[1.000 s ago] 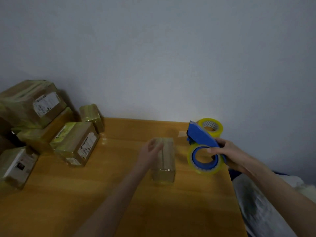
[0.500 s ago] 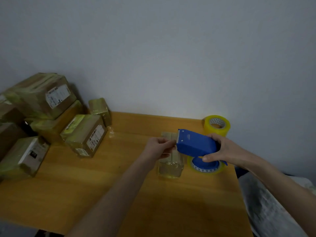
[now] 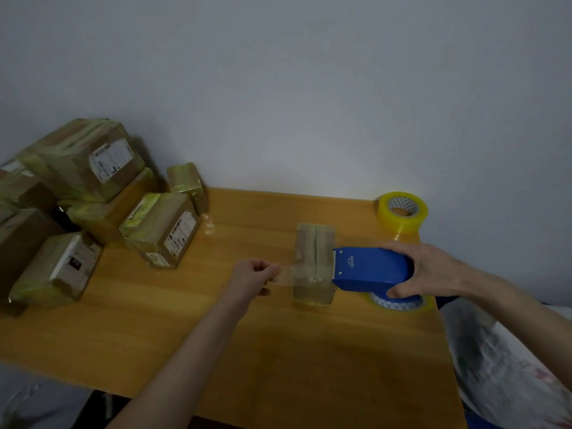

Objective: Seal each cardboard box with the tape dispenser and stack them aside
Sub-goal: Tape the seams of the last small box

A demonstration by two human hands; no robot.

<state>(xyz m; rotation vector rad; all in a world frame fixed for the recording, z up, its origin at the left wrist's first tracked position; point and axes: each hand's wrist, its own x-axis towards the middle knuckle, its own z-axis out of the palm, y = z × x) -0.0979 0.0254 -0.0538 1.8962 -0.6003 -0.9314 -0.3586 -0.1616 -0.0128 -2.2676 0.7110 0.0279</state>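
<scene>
A small cardboard box point(image 3: 314, 252) stands on the wooden table point(image 3: 185, 320) near its right side. My right hand point(image 3: 424, 270) grips the blue tape dispenser point(image 3: 371, 269), whose mouth sits at the box's right edge. A strip of clear tape point(image 3: 288, 275) runs from the dispenser across the box to the left. My left hand point(image 3: 253, 277) pinches the free end of that strip just left of the box.
Several taped boxes point(image 3: 93, 193) with shipping labels are piled at the table's back left against the wall. A spare roll of yellow tape point(image 3: 401, 212) stands at the back right corner. Crumpled plastic bags point(image 3: 501, 360) lie beyond the table's right edge.
My left hand has pulled the tape end leftward off the dispenser, past the box. The dispenser has shifted right, to the box's right edge.
</scene>
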